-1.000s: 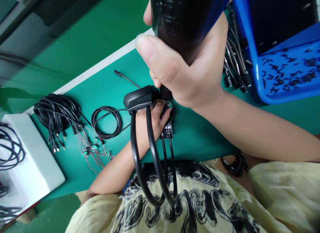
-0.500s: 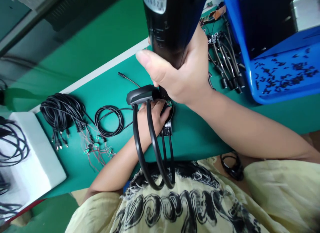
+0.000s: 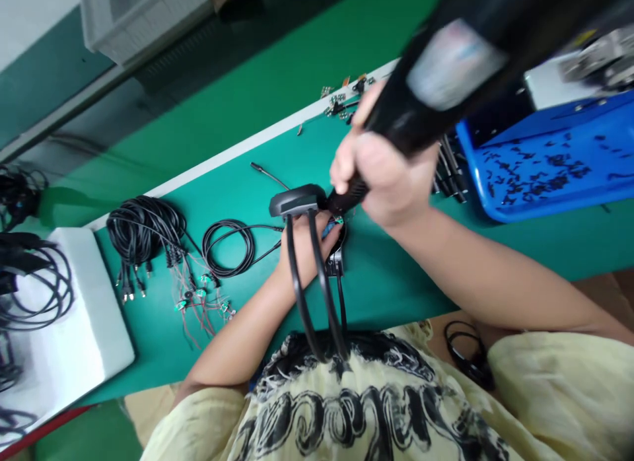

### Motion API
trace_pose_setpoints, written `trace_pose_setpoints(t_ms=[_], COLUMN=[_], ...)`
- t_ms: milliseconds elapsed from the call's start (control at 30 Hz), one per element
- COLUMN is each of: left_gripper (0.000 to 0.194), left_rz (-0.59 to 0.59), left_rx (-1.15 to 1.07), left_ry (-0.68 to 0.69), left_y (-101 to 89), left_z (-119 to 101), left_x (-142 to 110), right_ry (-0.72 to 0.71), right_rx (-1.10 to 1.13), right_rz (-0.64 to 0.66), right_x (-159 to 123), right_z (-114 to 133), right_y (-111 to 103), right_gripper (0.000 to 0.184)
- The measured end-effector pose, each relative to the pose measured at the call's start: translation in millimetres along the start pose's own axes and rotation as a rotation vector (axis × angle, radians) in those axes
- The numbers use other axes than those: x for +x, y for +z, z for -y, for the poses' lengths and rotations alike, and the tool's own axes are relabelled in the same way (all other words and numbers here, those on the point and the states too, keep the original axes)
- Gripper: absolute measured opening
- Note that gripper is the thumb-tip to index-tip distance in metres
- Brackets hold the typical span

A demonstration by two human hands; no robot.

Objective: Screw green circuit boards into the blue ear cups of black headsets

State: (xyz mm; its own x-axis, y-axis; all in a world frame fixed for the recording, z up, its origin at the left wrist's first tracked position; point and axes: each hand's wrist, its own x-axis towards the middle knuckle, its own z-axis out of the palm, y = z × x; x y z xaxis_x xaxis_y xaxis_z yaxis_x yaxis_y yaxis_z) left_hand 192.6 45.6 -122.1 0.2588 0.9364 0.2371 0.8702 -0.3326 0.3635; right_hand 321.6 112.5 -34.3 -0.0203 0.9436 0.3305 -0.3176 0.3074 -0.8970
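Our right hand (image 3: 399, 183) grips a power tool (image 3: 396, 124) above the open housing (image 3: 337, 256) our left hand (image 3: 306, 249) holds; leftward, wired boards (image 3: 201, 293) lie unmounted.

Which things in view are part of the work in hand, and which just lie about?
In use:
black tool, in the right hand
headset, held by the left hand
coiled cable, seemingly running to the headset

Apparently just lying about:
cable bundle
wired boards
blue tray of black bits
white box
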Motion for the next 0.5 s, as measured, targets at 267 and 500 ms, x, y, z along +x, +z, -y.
trace_pose_setpoints(t_ms=[267, 500], left_gripper=[0.025, 0.024], left_rz=[-0.022, 0.007], left_rx=[0.003, -0.025], left_ry=[0.061, 0.068], left_y=[7.3, 3.9], left_z=[7.8, 7.3], left_x=[-3.1, -3.6], right_ry=[0.341, 0.587], right_rx=[-0.070, -0.149], right_rz=[0.037, 0.327], right_x=[-78.4, -124.4], right_z=[-0.7, -36.0], right_y=[-84.3, -77.3], right_gripper=[0.052, 0.037])
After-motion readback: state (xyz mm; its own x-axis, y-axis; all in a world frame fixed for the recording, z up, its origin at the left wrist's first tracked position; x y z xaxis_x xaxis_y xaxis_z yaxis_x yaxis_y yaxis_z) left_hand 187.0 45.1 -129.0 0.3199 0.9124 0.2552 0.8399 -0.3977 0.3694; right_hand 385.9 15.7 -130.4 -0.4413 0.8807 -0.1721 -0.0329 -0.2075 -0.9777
